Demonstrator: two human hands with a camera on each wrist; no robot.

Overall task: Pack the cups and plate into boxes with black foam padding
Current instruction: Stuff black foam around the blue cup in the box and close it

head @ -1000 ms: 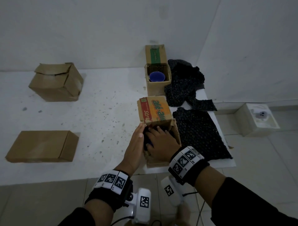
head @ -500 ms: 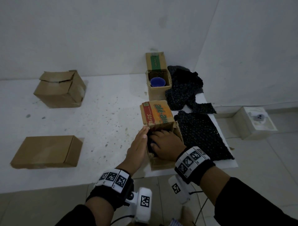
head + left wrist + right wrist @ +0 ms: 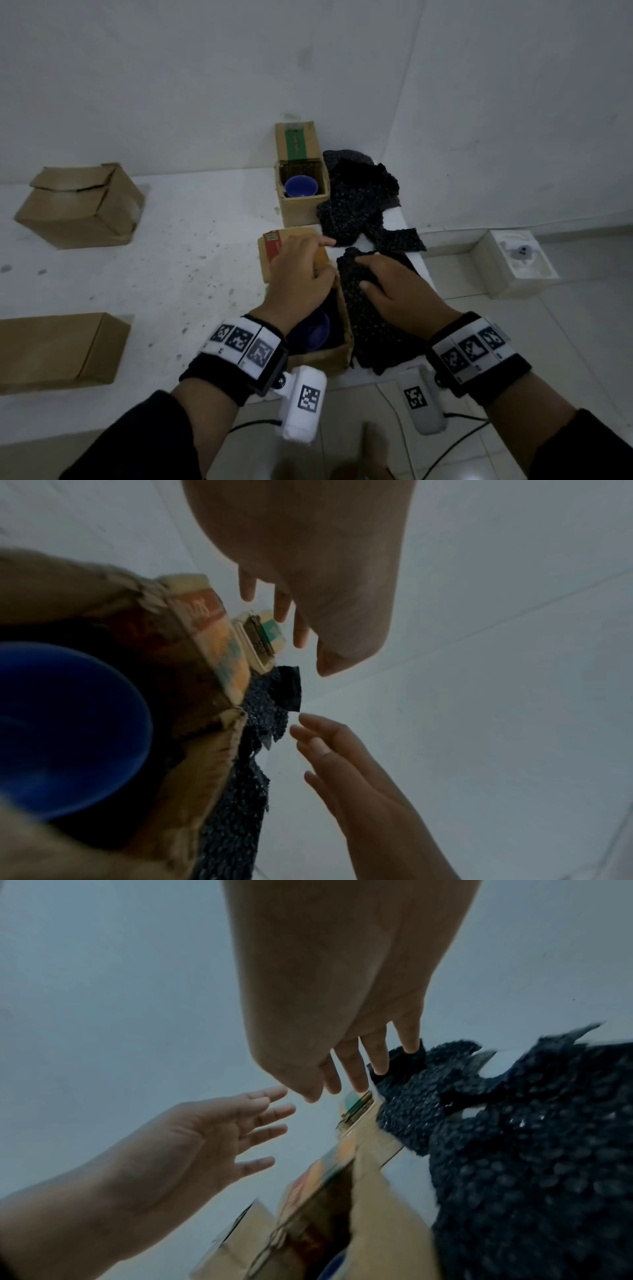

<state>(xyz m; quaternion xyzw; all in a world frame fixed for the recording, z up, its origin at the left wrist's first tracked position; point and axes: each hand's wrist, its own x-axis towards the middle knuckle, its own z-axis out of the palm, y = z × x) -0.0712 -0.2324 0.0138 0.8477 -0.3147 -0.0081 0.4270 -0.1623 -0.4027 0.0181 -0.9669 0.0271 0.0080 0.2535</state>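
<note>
A blue cup (image 3: 310, 332) sits inside the near open cardboard box (image 3: 329, 359), whose printed lid flap (image 3: 270, 246) stands up at the far side. The cup (image 3: 68, 723) fills the left wrist view. My left hand (image 3: 308, 253) hovers over the flap with fingers straight and holds nothing. My right hand (image 3: 363, 274) lies with straight fingers on the black foam sheet (image 3: 376, 329) just right of the box; in the right wrist view its fingertips (image 3: 380, 1066) touch the foam (image 3: 514, 1137). A second blue cup (image 3: 301, 186) stands in the far open box (image 3: 305, 212).
A loose pile of black foam (image 3: 359, 198) lies right of the far box. Two closed cardboard boxes (image 3: 78, 205) (image 3: 58, 349) stand at the left of the white table. A white box (image 3: 517, 263) sits on the floor to the right, past the table edge.
Both hands have come out of the near box. The left rose over the lid flap, the right moved right onto the foam sheet, and the blue cup inside now shows.
</note>
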